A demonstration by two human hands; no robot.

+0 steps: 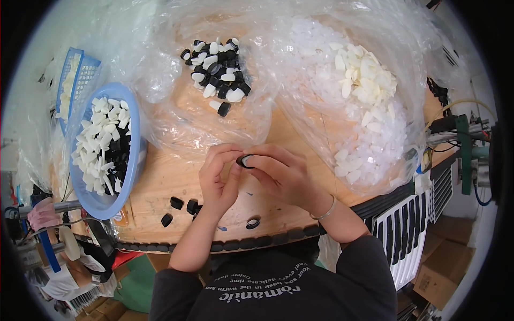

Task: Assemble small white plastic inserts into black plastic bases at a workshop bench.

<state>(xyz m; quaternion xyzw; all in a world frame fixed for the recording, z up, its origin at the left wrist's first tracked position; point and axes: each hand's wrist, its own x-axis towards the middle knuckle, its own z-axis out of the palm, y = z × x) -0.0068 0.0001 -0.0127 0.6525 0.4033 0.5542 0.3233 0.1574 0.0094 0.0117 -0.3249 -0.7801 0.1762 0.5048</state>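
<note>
Over the middle of the wooden table, both my hands meet on a small black cap (239, 162) with a white piece (247, 159) in its opening. My left hand (218, 175) pinches it from the left between thumb and fingers. Closed on its right side are the fingertips of my right hand (282, 172), and part of the cap is hidden by them. Near my left forearm lie several loose black caps (176, 203). A single black-and-white cap (253, 222) rests between my forearms.
At left stands a blue basin (141, 160) of white and black pieces, with a blue basket (85, 75) behind. Assembled black-and-white caps (214, 69) are heaped on plastic sheeting. A clear bag (316, 134) holds translucent and cream pieces. Black pieces (249, 242) line the front edge.
</note>
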